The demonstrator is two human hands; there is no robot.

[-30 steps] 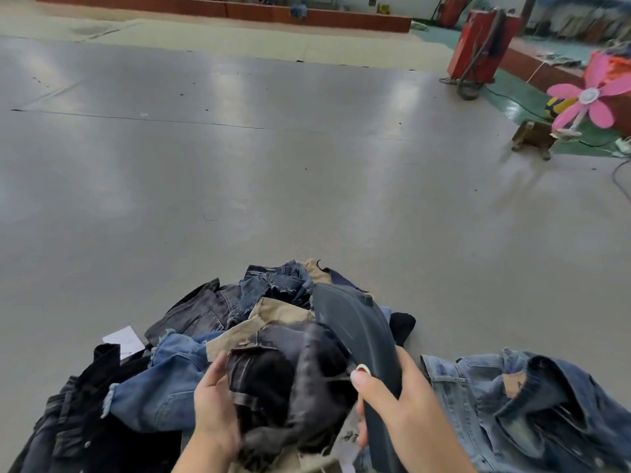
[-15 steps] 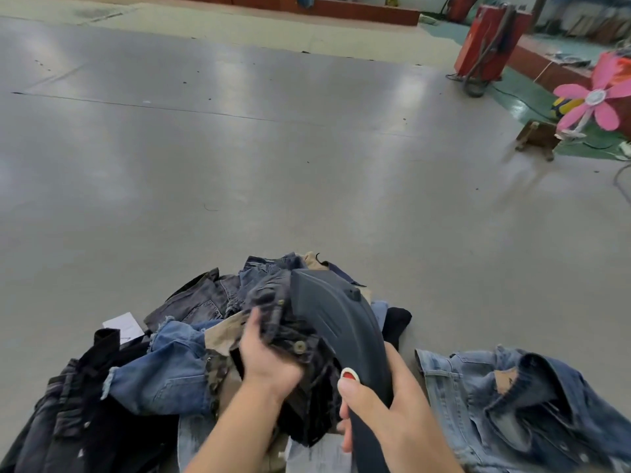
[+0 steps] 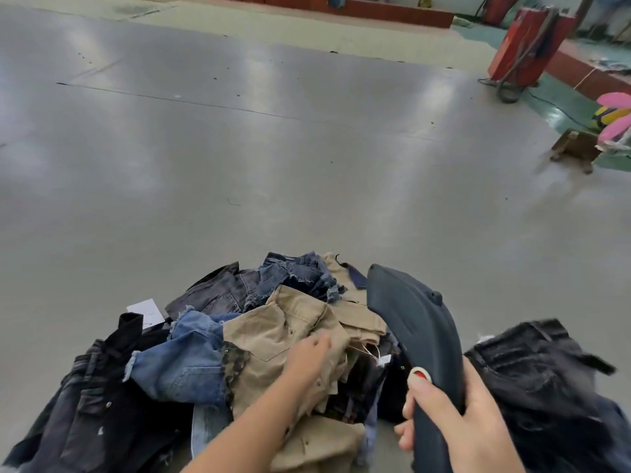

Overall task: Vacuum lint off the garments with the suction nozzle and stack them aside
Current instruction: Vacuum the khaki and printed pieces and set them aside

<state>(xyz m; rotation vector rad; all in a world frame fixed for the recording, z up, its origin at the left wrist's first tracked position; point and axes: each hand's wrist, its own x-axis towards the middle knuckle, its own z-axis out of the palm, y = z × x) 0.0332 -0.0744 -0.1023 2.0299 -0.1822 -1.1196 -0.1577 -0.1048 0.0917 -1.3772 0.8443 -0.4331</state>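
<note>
Head view: a heap of garments (image 3: 259,343) lies on the grey floor (image 3: 273,165) just in front of the person, a mix of blue denim, dark denim and tan pieces, tangled rather than folded. The left hand (image 3: 309,353) reaches onto the tan garment (image 3: 283,339) at the top of the heap; its fingers are blurred, so I cannot tell whether they already pinch the cloth or only rest on it. The right hand (image 3: 454,411) grips the handle of the dark suction nozzle (image 3: 413,336), thumb just beside its red button (image 3: 420,374); the nozzle's head is raised above the heap's right edge and does not seem to press on any cloth. To the right of the nozzle, apart from the heap, a dark denim garment (image 3: 536,373) lies crumpled on the floor, with more denim under it at the frame's corner; this looks like the set-aside stack. A white paper tag (image 3: 145,310) lies at the heap's left rear. Far off stand a red machine (image 3: 526,46), a small wooden stool (image 3: 575,151) and a pink fan (image 3: 618,114).

Judged from this, only a few garments are done; most of the heap is left, and the tan piece looks like the next one.
</note>
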